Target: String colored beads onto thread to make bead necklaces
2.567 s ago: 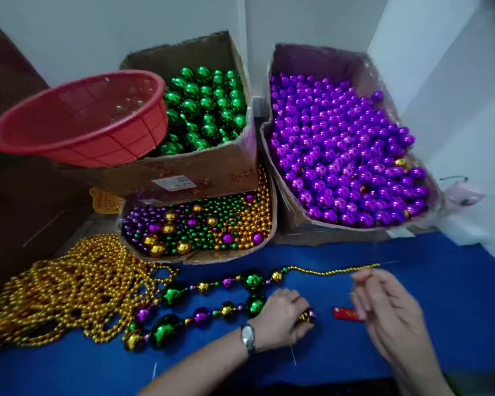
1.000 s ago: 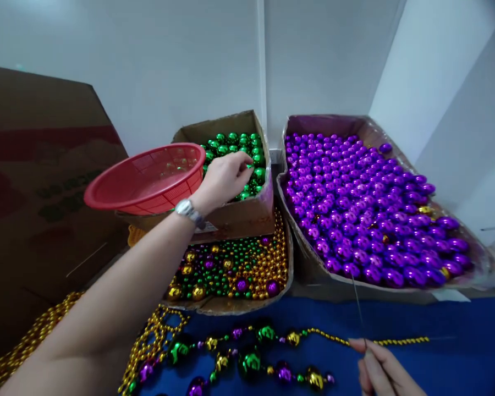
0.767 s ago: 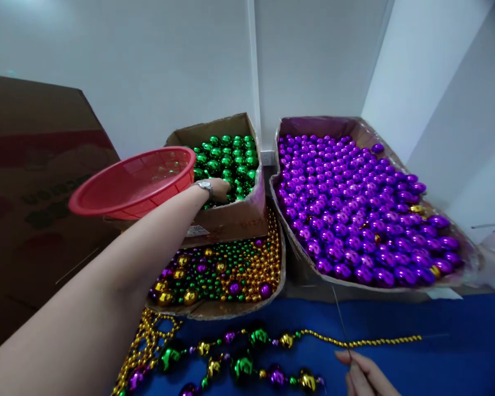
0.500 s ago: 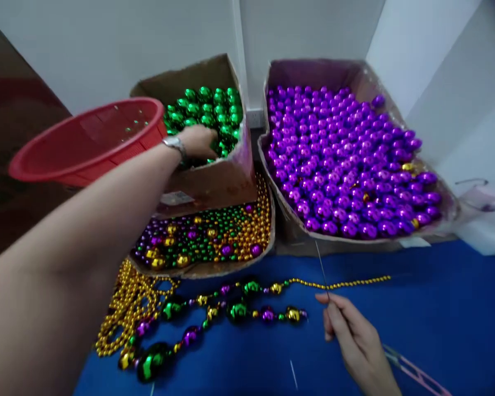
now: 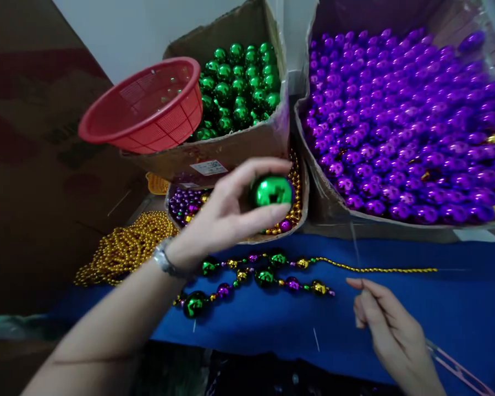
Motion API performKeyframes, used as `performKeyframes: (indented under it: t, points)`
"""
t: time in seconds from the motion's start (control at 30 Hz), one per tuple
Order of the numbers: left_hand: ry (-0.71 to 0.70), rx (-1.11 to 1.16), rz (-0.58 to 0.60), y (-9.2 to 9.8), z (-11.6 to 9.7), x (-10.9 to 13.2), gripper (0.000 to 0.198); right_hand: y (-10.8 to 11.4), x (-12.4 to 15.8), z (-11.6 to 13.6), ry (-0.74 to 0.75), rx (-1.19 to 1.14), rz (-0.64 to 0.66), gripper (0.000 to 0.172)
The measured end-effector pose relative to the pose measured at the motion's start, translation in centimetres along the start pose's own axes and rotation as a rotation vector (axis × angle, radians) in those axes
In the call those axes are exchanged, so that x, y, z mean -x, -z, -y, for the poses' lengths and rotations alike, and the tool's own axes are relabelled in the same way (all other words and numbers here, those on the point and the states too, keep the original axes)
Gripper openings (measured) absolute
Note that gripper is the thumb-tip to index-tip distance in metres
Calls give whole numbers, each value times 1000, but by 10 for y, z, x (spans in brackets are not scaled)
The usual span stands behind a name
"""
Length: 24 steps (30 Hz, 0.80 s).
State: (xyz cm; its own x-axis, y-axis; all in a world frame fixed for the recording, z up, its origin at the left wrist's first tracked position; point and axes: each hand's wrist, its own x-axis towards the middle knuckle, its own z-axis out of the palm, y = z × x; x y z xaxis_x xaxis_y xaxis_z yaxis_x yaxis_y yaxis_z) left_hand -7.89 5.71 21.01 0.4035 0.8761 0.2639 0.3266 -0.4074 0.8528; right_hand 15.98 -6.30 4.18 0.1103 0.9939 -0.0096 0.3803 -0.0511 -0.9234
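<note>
My left hand [image 5: 235,212] is closed around a large shiny green bead [image 5: 272,191], thumb below and fingers above. It is in the air in front of the cardboard box of green beads [image 5: 231,148]. My right hand [image 5: 390,324] pinches a thin needle [image 5: 353,242] that points up and looks blurred. A pink and white slim tool [image 5: 457,366] shows beside the right wrist; whether the hand touches it, I cannot tell. Between the hands on the blue table lies a beaded strand [image 5: 265,276] of green, purple and gold beads, with a thin gold chain of beads [image 5: 367,269] behind.
A red plastic basket [image 5: 148,135] rests on the green beads' box. Below that box, another carton [image 5: 268,236] holds small mixed beads. Gold bead strings [image 5: 127,250] are piled at left. A large carton of purple beads [image 5: 396,137] stands at right. Short white threads [image 5: 316,339] lie on the blue cloth [image 5: 280,330].
My left hand has come out of the green beads' box with one large green bead and moved down and right. My right hand keeps its pinch. The camera view has shifted.
</note>
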Motion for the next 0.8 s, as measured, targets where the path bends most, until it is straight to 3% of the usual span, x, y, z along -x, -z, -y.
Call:
performKeyframes:
  t: [0.07, 0.13, 0.27, 0.47, 0.8]
  points:
    - [292, 488, -33, -23, 35, 25, 44, -8, 2, 1, 33, 33, 88, 31]
    - [493, 882, -78, -43, 67, 42, 40, -15, 3, 1, 93, 51, 184, 30]
    - [616, 1212, -212, -64, 100, 55, 33, -25, 3, 2, 222, 109, 277, 27]
    - [590, 1230, -277, -67, 94, 54, 28, -32, 5, 4, 363, 157, 250, 24]
    - [443, 957, -324, -76, 87, 53, 32, -28, 4, 4, 395, 210, 250, 24]
